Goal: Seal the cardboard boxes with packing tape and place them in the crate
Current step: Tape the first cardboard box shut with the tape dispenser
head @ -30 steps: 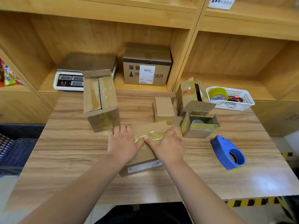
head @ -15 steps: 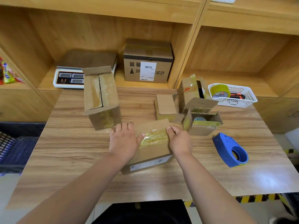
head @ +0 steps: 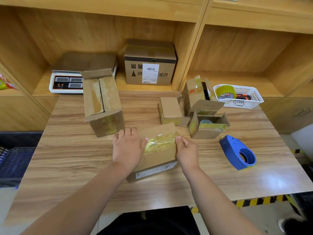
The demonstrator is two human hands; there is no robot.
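The box [head: 159,156] lies mid-frame on the bench [head: 67,158], with yellowish tape [head: 160,143] across its top. The left hand [head: 127,150] presses flat on its left half, fingers straight and thumb at the tape. The right hand [head: 187,153] grips its right edge, thumb on top. A blue dispenser [head: 237,152] sits further right.

- Wooden table [head: 67,158]: spreads out under the left hand [head: 127,150] and right hand [head: 187,150].
- Digital scale [head: 67,82]: on the shelf beyond the left hand, off to its left.
- White mesh basket [head: 252,103]: beyond the right hand, to its right.
- Orange-and-black knife [head: 243,97]: lying in the basket.
- Bright snack packets [head: 6,83]: far left of the left hand.
- Yellow-black striped strip [head: 264,200]: nearer than the right hand, to its right, below the table's edge.
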